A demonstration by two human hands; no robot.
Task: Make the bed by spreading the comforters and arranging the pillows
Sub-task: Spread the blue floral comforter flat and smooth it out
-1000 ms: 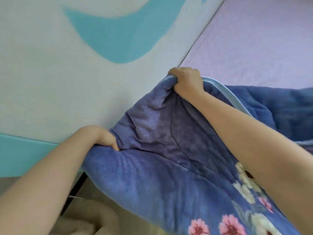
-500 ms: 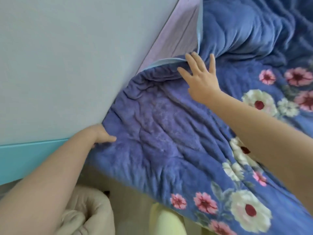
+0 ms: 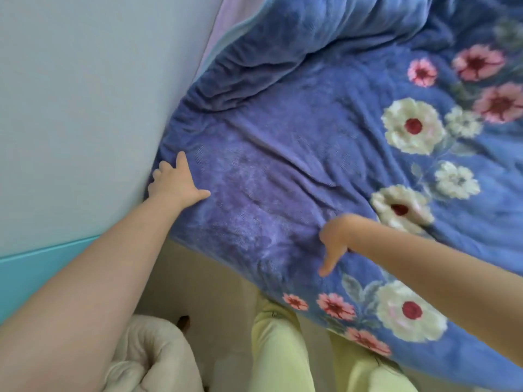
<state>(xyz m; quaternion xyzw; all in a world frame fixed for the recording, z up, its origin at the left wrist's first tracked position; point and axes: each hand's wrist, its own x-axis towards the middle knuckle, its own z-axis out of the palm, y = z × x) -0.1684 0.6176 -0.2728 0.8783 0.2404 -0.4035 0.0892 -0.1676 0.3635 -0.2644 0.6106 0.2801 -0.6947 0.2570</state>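
Head view: one blue floral comforter [image 3: 311, 165] covers the near corner of the bed [image 3: 211, 38] by the wall [image 3: 70, 108]. Its hem drapes over the bed's near edge, just above the person's legs [image 3: 278, 349].

The left hand [image 3: 177, 182] lies flat on the comforter at the wall edge, with fingers spread and thumb out, gripping nothing. The right hand [image 3: 335, 239] is motion-blurred near the bed's near edge. Its fingers are loose and point down toward the hem. It seems to hold nothing, and I cannot tell whether it touches the cloth.

The next move probably turns on the bunched ridge [image 3: 268, 72]. It lies beyond the left hand and runs from the wall edge rightward across the bed, so the left hand is the nearer one. Past the ridge, a strip of lilac sheet stays bare along the wall edge.

One cream bundle [image 3: 152, 360] sits on the floor; I cannot tell whether it is a second comforter or a pillow. No pillow is plainly in view.
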